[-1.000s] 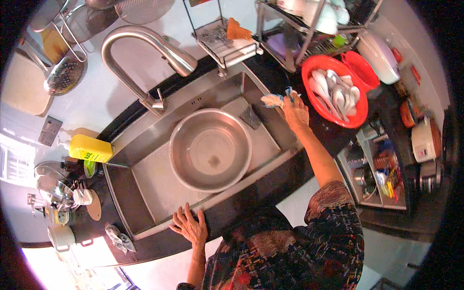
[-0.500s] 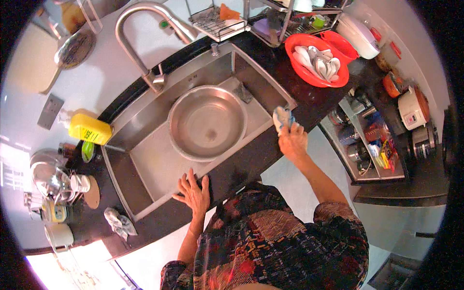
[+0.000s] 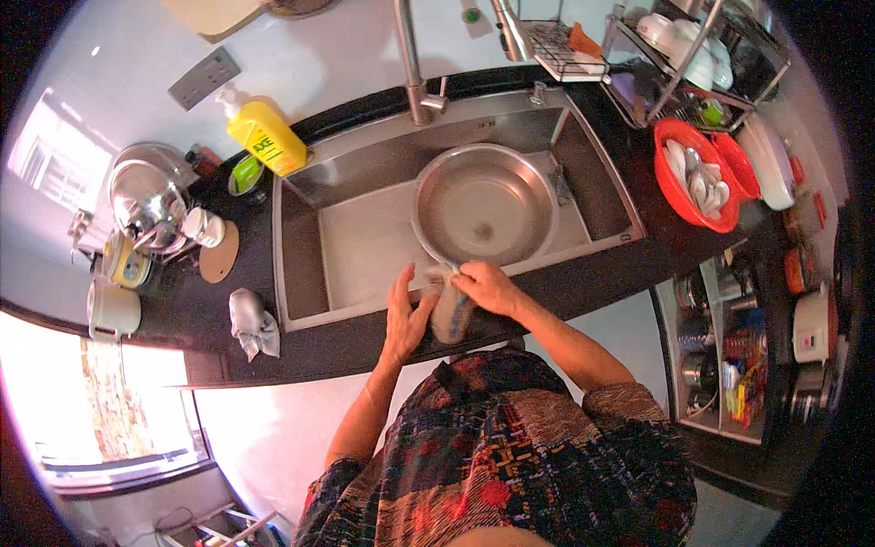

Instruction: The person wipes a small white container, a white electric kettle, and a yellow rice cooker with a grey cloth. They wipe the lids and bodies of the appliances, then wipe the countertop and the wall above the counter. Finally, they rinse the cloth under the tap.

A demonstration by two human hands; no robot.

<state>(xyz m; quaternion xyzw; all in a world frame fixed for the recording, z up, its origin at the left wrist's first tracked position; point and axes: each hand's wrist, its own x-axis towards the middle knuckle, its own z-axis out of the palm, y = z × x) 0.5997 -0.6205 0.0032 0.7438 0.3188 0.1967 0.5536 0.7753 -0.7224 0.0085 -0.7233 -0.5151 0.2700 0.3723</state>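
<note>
My right hand (image 3: 486,288) grips the top of a pale cloth (image 3: 451,314) with blue marks, which hangs slightly blurred over the front edge of the counter. Just left of it, my left hand (image 3: 404,321) is held upright, thumb and fingers apart, very near the cloth; whether it touches cannot be made out. Behind both hands is the steel sink (image 3: 355,239), with a wide, round metal basin (image 3: 485,205) inside it. A dark scouring pad (image 3: 560,187) lies beside the basin.
A tall faucet (image 3: 415,73) rises behind the sink. To the left stand a yellow soap bottle (image 3: 266,137), a crumpled grey cloth (image 3: 252,324) and metal lids (image 3: 146,196). A red colander (image 3: 670,187) of spoons and a dish rack (image 3: 679,82) are at the right.
My right hand has brought the cloth leftward from the sink's right front corner to beside my left hand. My left hand has lifted off the counter edge. The whole view has turned left.
</note>
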